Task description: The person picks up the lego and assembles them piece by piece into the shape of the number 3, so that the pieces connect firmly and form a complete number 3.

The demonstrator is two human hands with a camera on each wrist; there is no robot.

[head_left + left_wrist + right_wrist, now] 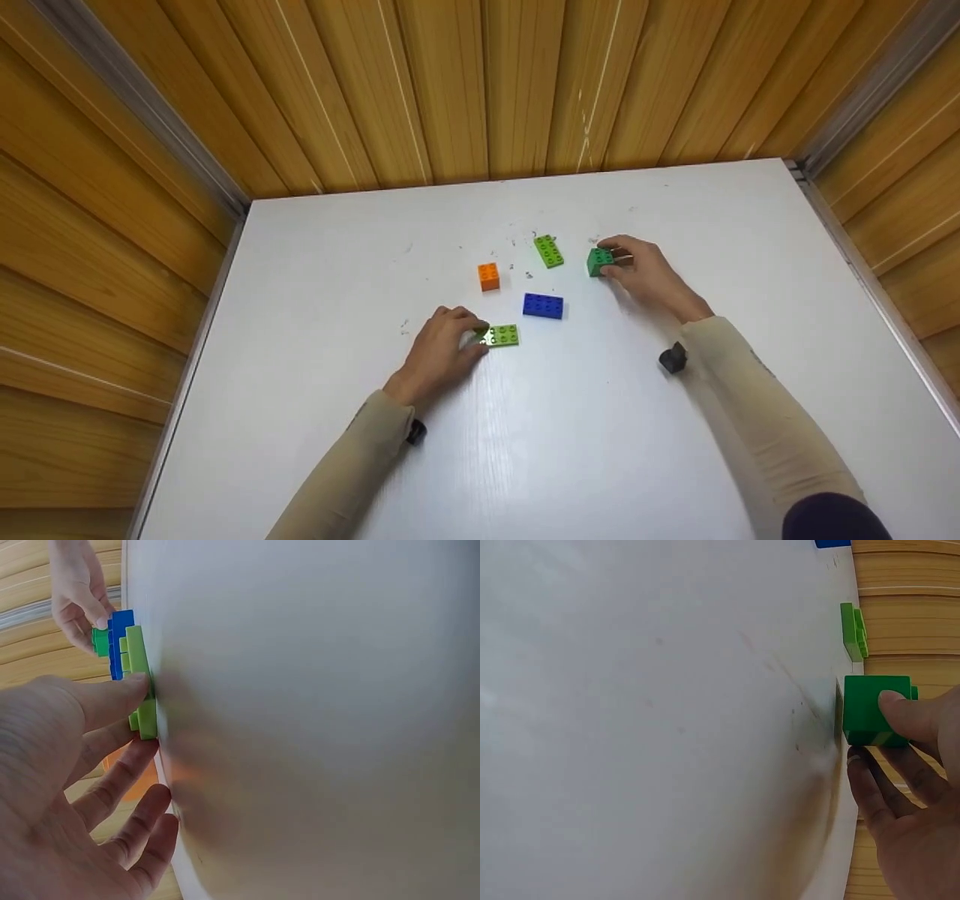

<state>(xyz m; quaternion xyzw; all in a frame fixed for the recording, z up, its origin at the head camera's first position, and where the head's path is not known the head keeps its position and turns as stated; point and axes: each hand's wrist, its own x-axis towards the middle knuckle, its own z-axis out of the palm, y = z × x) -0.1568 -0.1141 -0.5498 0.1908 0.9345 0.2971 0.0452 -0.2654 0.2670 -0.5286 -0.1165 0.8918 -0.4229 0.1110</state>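
My left hand (444,346) pinches the left end of a flat lime-green brick (504,335) between thumb and fingers, low over the white table. In the left wrist view the thumb lies against the lime brick's (142,652) near side. Farther right, my right hand (643,271) grips a dark green brick (600,261) with its studs up. The right wrist view shows the thumb on one face of the green brick (866,716) and fingers at its lower edge. Between the hands lies a blue brick (543,306) with two rows of studs.
An orange brick (489,277) stands up and left of the blue one. A second flat lime-green brick (549,251) lies at an angle left of my right hand. Small dark marks dot the white table (337,262). Wood-panelled walls (450,90) enclose its back and sides.
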